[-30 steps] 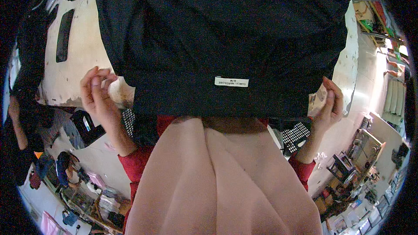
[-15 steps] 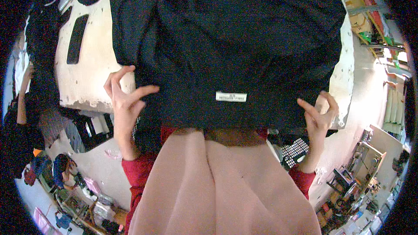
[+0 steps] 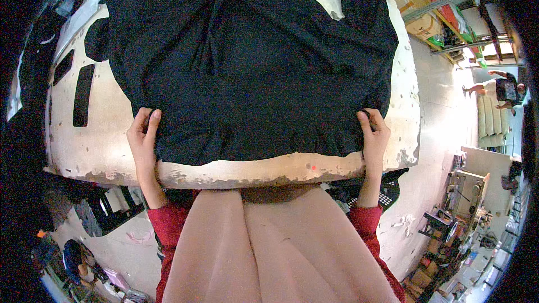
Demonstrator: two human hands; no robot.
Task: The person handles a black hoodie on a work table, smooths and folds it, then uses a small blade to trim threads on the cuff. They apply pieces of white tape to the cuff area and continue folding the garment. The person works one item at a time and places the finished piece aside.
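Observation:
A black garment (image 3: 264,84) lies spread over a worn, pale table (image 3: 112,157), creased down its middle, its lower hem near the front edge. At its left side my left hand (image 3: 144,137) pinches the fabric between thumb and fingers. On the opposite side my right hand (image 3: 375,134) grips the cloth the same way. What looks like a sleeve (image 3: 365,5) is bunched at the far right. The garment's far end runs out of view at the top.
Dark flat pieces (image 3: 84,95) lie on the table's left. Beyond the table's right side are shelves with a cardboard box (image 3: 418,14), a person (image 3: 505,90) and a small wooden desk (image 3: 469,191). Another person (image 3: 76,261) is at lower left.
Both hands have closed from spread fingers to a pinch on the cloth. The garment now lies farther from me, baring the table's front edge, and its white label no longer shows.

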